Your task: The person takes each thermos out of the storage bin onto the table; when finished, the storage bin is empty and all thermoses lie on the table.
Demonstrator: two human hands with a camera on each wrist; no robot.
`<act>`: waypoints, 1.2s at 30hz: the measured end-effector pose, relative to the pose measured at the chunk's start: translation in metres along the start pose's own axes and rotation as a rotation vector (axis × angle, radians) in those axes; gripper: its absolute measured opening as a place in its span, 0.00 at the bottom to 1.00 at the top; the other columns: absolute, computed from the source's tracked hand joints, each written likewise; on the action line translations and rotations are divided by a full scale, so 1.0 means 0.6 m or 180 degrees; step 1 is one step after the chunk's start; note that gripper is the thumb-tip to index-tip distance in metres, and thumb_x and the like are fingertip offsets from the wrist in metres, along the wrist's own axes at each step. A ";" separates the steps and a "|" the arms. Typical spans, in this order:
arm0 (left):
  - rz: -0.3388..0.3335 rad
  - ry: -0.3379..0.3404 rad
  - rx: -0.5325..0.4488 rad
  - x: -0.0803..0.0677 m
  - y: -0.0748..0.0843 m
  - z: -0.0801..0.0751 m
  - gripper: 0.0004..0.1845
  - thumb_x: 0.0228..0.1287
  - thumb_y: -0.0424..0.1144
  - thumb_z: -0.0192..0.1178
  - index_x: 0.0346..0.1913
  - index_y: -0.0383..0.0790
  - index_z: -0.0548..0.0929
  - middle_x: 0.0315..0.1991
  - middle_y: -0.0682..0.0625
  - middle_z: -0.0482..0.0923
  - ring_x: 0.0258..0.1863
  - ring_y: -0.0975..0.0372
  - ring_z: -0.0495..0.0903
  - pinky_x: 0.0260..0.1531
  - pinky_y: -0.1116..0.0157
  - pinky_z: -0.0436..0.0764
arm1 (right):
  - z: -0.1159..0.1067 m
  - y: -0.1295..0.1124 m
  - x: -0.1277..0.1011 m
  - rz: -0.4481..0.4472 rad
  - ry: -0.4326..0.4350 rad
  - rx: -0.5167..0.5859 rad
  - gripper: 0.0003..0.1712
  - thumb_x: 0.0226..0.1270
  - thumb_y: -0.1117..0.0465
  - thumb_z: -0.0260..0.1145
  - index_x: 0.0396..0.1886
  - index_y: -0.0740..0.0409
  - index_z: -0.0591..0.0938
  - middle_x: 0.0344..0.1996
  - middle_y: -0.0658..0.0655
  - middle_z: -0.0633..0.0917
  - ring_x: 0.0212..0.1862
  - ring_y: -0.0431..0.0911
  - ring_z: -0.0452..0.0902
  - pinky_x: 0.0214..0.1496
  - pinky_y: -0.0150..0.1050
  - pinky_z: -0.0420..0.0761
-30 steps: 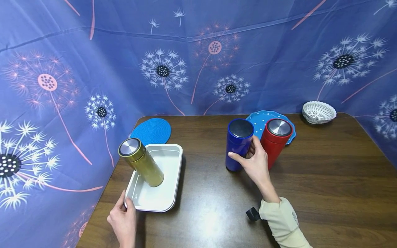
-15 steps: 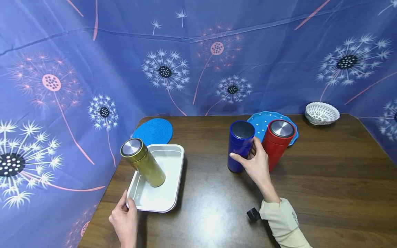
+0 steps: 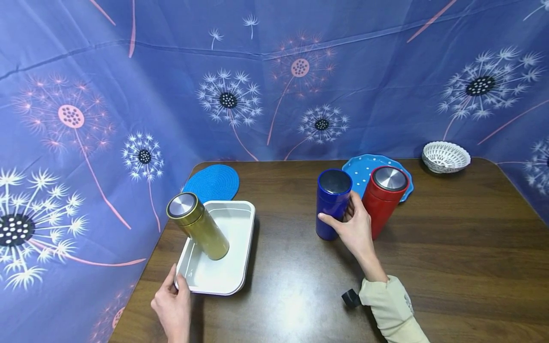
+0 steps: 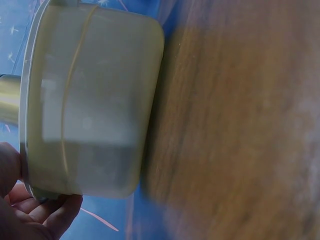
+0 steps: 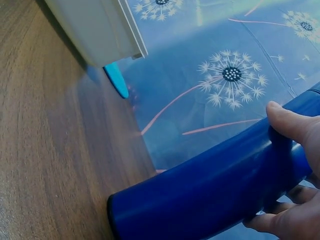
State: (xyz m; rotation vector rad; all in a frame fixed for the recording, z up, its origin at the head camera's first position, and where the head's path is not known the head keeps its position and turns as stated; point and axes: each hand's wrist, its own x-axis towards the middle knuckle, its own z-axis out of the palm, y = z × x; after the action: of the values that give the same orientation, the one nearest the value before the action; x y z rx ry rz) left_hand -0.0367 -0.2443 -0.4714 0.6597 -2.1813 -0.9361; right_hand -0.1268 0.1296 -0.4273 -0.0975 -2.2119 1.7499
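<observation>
My right hand [image 3: 354, 225] grips a blue metal flask [image 3: 331, 201] that stands upright on the brown table [image 3: 450, 247]; the thumb wraps its front, and in the right wrist view the fingers [image 5: 292, 125] curl round the blue flask [image 5: 210, 190]. A red flask [image 3: 383, 196] stands right beside it. My left hand [image 3: 173, 302] holds the near left corner of a white tray [image 3: 233, 276], thumb on its rim. A gold flask [image 3: 198, 230] stands inside that tray. The left wrist view shows the tray's underside [image 4: 90, 100] with the fingers [image 4: 50, 215] beneath it.
A blue woven coaster [image 3: 211, 183] lies behind the tray. A blue dotted plate [image 3: 362, 167] sits behind the flasks and a white lattice bowl [image 3: 445, 156] at the back right. Dandelion-print fabric walls surround the table on three sides.
Almost nothing has moved; both hands keep their holds and the view has shifted slightly.
</observation>
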 end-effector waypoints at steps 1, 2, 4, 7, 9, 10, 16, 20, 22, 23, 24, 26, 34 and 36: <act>-0.0011 -0.0002 0.0003 -0.001 -0.001 0.000 0.16 0.60 0.29 0.58 0.50 0.33 0.85 0.34 0.34 0.85 0.24 0.91 0.62 0.27 0.79 0.65 | 0.000 0.000 -0.001 0.0000 -0.0002 0.0002 0.46 0.49 0.59 0.80 0.67 0.56 0.68 0.62 0.63 0.77 0.63 0.56 0.72 0.64 0.51 0.70; -0.0023 -0.0009 0.0006 -0.002 -0.001 0.000 0.16 0.60 0.29 0.58 0.50 0.33 0.85 0.34 0.34 0.85 0.25 0.91 0.62 0.27 0.79 0.65 | -0.001 0.001 -0.001 0.0001 -0.0004 0.0006 0.46 0.49 0.59 0.80 0.68 0.57 0.68 0.62 0.63 0.77 0.63 0.56 0.72 0.64 0.51 0.70; -0.0045 -0.0021 0.0008 -0.004 -0.001 0.000 0.16 0.60 0.29 0.58 0.51 0.33 0.85 0.34 0.34 0.84 0.26 0.93 0.61 0.28 0.80 0.64 | -0.001 0.003 -0.002 0.0003 -0.0013 0.0003 0.46 0.50 0.60 0.79 0.68 0.57 0.67 0.62 0.63 0.77 0.64 0.56 0.72 0.64 0.52 0.69; -0.0032 -0.0013 0.0022 -0.004 -0.003 0.000 0.16 0.60 0.29 0.58 0.50 0.33 0.85 0.33 0.34 0.85 0.24 0.91 0.62 0.27 0.79 0.64 | -0.002 0.003 -0.003 0.0019 -0.0032 -0.0026 0.46 0.51 0.59 0.79 0.69 0.56 0.66 0.63 0.63 0.76 0.65 0.57 0.71 0.65 0.53 0.69; 0.0000 0.0001 0.0046 -0.004 -0.003 0.000 0.16 0.60 0.29 0.58 0.50 0.33 0.86 0.32 0.35 0.85 0.23 0.88 0.62 0.27 0.77 0.65 | -0.002 0.003 -0.004 0.0006 -0.0037 -0.0065 0.46 0.52 0.58 0.78 0.69 0.56 0.65 0.63 0.64 0.75 0.65 0.57 0.70 0.65 0.54 0.68; 0.0014 0.0011 0.0056 -0.004 -0.003 0.001 0.16 0.60 0.29 0.58 0.50 0.33 0.86 0.31 0.35 0.85 0.22 0.87 0.63 0.27 0.76 0.66 | -0.002 0.003 -0.004 -0.0011 -0.0041 -0.0078 0.46 0.52 0.58 0.78 0.69 0.56 0.65 0.63 0.64 0.75 0.65 0.58 0.70 0.65 0.54 0.68; 0.0020 0.0047 0.0013 -0.002 -0.003 -0.001 0.15 0.59 0.29 0.58 0.49 0.34 0.86 0.31 0.35 0.85 0.21 0.85 0.62 0.27 0.74 0.66 | 0.000 0.006 -0.012 -0.0207 -0.0123 -0.0113 0.54 0.54 0.59 0.77 0.76 0.51 0.56 0.69 0.62 0.69 0.70 0.56 0.63 0.68 0.54 0.64; 0.0066 0.0094 -0.0020 -0.001 -0.003 -0.001 0.15 0.58 0.28 0.59 0.48 0.34 0.86 0.27 0.35 0.85 0.19 0.81 0.62 0.25 0.74 0.65 | 0.000 0.007 -0.025 -0.0221 -0.0199 -0.0230 0.62 0.54 0.58 0.76 0.79 0.46 0.45 0.76 0.60 0.57 0.74 0.56 0.54 0.70 0.55 0.60; 0.0105 0.0114 -0.0009 0.000 -0.004 0.000 0.15 0.58 0.28 0.59 0.48 0.34 0.86 0.25 0.36 0.85 0.17 0.77 0.62 0.24 0.73 0.65 | 0.000 0.007 -0.033 -0.0199 -0.0213 -0.0294 0.65 0.54 0.56 0.77 0.80 0.46 0.41 0.77 0.60 0.53 0.75 0.57 0.52 0.70 0.55 0.58; 0.0116 0.0114 -0.0007 0.000 -0.004 0.001 0.15 0.58 0.28 0.59 0.48 0.34 0.86 0.24 0.36 0.85 0.17 0.76 0.62 0.24 0.73 0.65 | -0.001 0.007 -0.038 -0.0192 -0.0214 -0.0306 0.65 0.54 0.56 0.77 0.80 0.46 0.40 0.77 0.60 0.52 0.75 0.57 0.51 0.70 0.55 0.58; 0.0118 0.0109 -0.0003 0.001 -0.004 0.001 0.15 0.59 0.28 0.59 0.48 0.34 0.86 0.25 0.36 0.85 0.17 0.76 0.63 0.25 0.73 0.65 | -0.002 0.007 -0.043 -0.0194 -0.0216 -0.0310 0.66 0.54 0.57 0.77 0.80 0.46 0.40 0.77 0.60 0.52 0.75 0.57 0.51 0.70 0.55 0.58; 0.0117 0.0094 0.0001 0.001 -0.005 0.002 0.15 0.59 0.28 0.59 0.49 0.33 0.86 0.26 0.36 0.85 0.17 0.77 0.63 0.25 0.72 0.66 | -0.005 0.006 -0.053 -0.0209 -0.0236 -0.0328 0.66 0.53 0.58 0.77 0.79 0.47 0.40 0.77 0.62 0.52 0.75 0.57 0.51 0.70 0.55 0.58; 0.0106 0.0053 -0.0003 0.005 -0.003 0.003 0.16 0.59 0.27 0.58 0.49 0.31 0.86 0.29 0.35 0.85 0.19 0.73 0.65 0.24 0.73 0.65 | -0.013 -0.004 -0.106 -0.0033 -0.0368 -0.0370 0.67 0.53 0.57 0.77 0.79 0.46 0.38 0.77 0.64 0.53 0.75 0.59 0.51 0.69 0.55 0.59; 0.0128 0.0029 -0.0027 0.006 -0.003 0.003 0.16 0.58 0.27 0.58 0.49 0.30 0.85 0.30 0.35 0.85 0.18 0.72 0.65 0.22 0.75 0.64 | -0.011 -0.005 -0.118 -0.0028 -0.0377 -0.0371 0.68 0.53 0.57 0.78 0.79 0.43 0.38 0.76 0.63 0.54 0.75 0.58 0.52 0.70 0.48 0.60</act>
State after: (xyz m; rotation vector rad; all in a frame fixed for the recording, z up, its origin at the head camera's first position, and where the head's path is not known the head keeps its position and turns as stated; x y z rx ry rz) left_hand -0.0400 -0.2469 -0.4723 0.6128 -2.1734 -0.9193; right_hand -0.0572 0.1177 -0.4374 -0.0105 -2.3945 1.6609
